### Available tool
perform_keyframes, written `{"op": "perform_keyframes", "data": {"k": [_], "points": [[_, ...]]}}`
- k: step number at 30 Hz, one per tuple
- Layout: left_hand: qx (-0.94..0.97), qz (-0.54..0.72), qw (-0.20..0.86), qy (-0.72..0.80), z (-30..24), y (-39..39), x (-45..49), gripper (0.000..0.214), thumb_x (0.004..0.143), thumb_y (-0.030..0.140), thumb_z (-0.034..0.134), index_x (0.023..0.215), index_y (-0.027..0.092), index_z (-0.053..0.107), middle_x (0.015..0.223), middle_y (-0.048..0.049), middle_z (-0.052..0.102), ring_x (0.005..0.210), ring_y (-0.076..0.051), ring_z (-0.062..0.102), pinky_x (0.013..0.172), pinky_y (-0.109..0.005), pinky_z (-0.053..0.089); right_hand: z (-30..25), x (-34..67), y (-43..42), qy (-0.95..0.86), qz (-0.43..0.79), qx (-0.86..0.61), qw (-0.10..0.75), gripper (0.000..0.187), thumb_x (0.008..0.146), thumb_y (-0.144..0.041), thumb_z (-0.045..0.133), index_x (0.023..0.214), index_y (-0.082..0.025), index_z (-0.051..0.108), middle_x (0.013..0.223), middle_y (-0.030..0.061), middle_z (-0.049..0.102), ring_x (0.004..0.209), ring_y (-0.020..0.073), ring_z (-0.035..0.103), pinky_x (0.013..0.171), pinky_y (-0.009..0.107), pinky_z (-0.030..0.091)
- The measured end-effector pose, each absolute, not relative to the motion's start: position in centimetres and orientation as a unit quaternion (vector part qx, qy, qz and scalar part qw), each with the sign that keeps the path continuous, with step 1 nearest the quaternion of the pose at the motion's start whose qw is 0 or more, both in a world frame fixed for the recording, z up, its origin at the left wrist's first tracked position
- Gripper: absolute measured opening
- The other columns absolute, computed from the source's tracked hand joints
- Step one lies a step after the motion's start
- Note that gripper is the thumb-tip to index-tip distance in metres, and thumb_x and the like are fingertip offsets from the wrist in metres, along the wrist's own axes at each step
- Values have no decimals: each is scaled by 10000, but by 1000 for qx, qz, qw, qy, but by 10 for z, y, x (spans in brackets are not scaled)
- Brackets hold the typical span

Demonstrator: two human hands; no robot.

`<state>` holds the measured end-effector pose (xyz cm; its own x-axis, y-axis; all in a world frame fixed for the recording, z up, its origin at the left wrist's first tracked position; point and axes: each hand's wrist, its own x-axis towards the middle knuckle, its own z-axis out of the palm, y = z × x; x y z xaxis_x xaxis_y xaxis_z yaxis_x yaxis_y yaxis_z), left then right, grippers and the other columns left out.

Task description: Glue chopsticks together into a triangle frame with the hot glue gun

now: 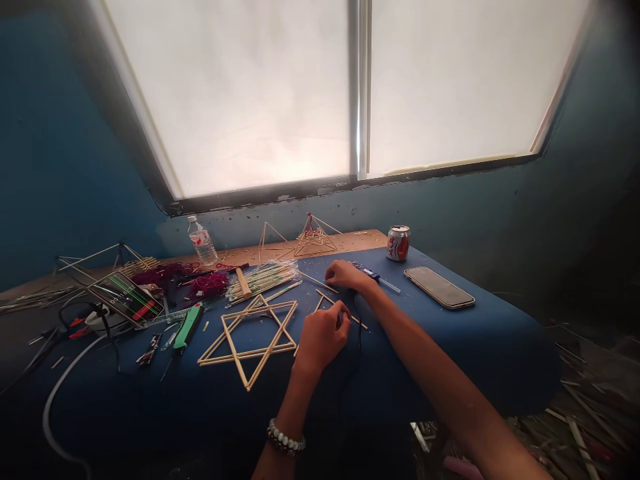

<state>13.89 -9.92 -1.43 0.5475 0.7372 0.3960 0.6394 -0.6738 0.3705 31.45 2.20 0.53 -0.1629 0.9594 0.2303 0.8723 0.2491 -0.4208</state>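
Observation:
My left hand [325, 335], with a beaded bracelet [286, 439] at the wrist, is closed with bent fingers on thin wooden sticks [356, 321] that meet at an angle. The palm hides part of them. Just beyond it, my right hand [346, 275] has its fingers bent down on a single wooden stick [313, 280]; the fingertips are partly hidden. A dark blue glue gun [367, 271], with a clear glue stick [390, 285] out of its back, lies partly behind my right wrist. Left of my hands rests a star-shaped frame of sticks [263, 340].
Bagged sticks [270, 275], dark red string [207, 285], a green-handled tool [189, 327] and a tilted screen [125, 303] lie left. Stick pyramids [313, 233] and a water bottle [203, 243] stand behind. Right are a drink can [398, 244] and a phone [439, 287].

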Motion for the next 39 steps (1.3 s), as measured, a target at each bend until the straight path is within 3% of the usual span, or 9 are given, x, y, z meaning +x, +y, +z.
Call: {"op": "perform_keyframes", "data": {"k": [7, 14, 19, 25, 31, 35, 39], "points": [[873, 265, 90, 400, -12, -101, 139, 202, 938, 270, 425, 908, 260, 624, 713, 16, 679, 677, -160, 638, 601, -274, 277, 8, 307, 15, -751, 66, -606, 253, 131, 682, -63, 681, 670, -183, 730, 745, 53, 731, 710, 185, 643, 634, 245, 414], [874, 261, 96, 398, -11, -102, 139, 202, 945, 267, 426, 917, 261, 626, 716, 17, 677, 677, -155, 635, 610, -272, 288, 17, 304, 15, -695, 74, -602, 386, 249, 858, -126, 606, 1086, -158, 701, 971, 67, 739, 842, 157, 661, 768, 236, 473], [872, 261, 96, 402, -10, -102, 139, 195, 949, 272, 437, 924, 261, 631, 666, 22, 652, 640, -149, 616, 597, -268, 276, 18, 306, 19, -651, 100, -604, 449, 99, 829, -161, 643, 830, -172, 742, 900, 65, 750, 860, 189, 672, 808, 268, 484], [873, 255, 98, 403, -8, -104, 139, 208, 961, 262, 423, 927, 256, 628, 652, 22, 643, 629, -145, 609, 598, -263, 273, 24, 310, 18, -582, 118, -574, 564, 74, 732, -204, 635, 787, -175, 675, 820, 49, 707, 783, 184, 637, 761, 288, 484], [871, 252, 100, 410, -6, -104, 139, 204, 957, 257, 430, 929, 251, 633, 649, 15, 636, 635, -148, 608, 603, -264, 271, 30, 315, 18, -513, 215, -494, 668, 189, 665, -321, 607, 792, -182, 614, 727, 9, 614, 702, 155, 591, 664, 278, 520], [872, 255, 109, 404, -7, -104, 140, 193, 947, 238, 432, 915, 245, 622, 629, 16, 618, 626, -146, 601, 597, -256, 263, 35, 321, 12, -464, 277, -429, 724, 326, 666, -336, 583, 969, -218, 564, 705, -42, 571, 679, 128, 595, 748, 298, 571], [870, 258, 103, 407, -9, -103, 140, 198, 952, 242, 428, 900, 246, 619, 653, 12, 637, 650, -151, 619, 599, -260, 259, 41, 328, 6, -360, 393, -287, 796, 448, 599, -258, 677, 1019, -251, 523, 673, -72, 589, 707, 135, 639, 853, 348, 570]]}}
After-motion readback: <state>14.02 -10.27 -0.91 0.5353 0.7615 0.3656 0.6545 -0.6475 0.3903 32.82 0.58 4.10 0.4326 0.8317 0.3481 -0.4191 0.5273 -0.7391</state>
